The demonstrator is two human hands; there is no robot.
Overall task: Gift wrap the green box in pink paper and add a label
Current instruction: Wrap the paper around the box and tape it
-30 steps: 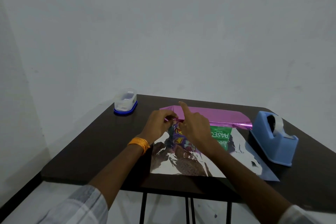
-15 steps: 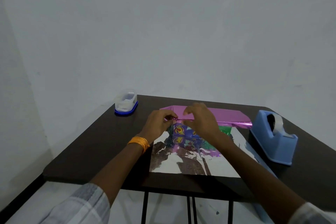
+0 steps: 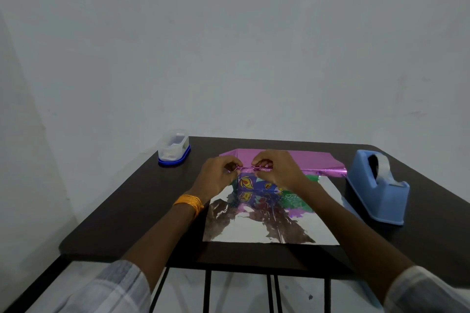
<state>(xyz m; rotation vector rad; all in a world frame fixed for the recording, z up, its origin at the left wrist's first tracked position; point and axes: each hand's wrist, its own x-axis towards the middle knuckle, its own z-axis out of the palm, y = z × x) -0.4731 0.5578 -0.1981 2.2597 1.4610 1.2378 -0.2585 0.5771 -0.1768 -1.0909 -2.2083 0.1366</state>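
The box (image 3: 256, 183), printed green with blue and yellow patterns, lies on the silver inner side of the pink paper (image 3: 310, 159) in the middle of the dark table (image 3: 142, 208). The paper's far part is folded over the box top, pink side up. My left hand (image 3: 218, 178) and my right hand (image 3: 277, 169) sit close together at the box's near top edge. Both pinch the folded paper edge there. Much of the box is hidden behind my hands.
A blue tape dispenser (image 3: 379, 185) with a clear tape roll stands at the right of the paper. A small clear container with a blue base (image 3: 174, 147) sits at the table's far left corner. A white wall rises behind the table.
My right hand has lowered its raised finger and closed onto the folded paper edge beside my left hand. The paper's near silver flap lies flatter toward me.
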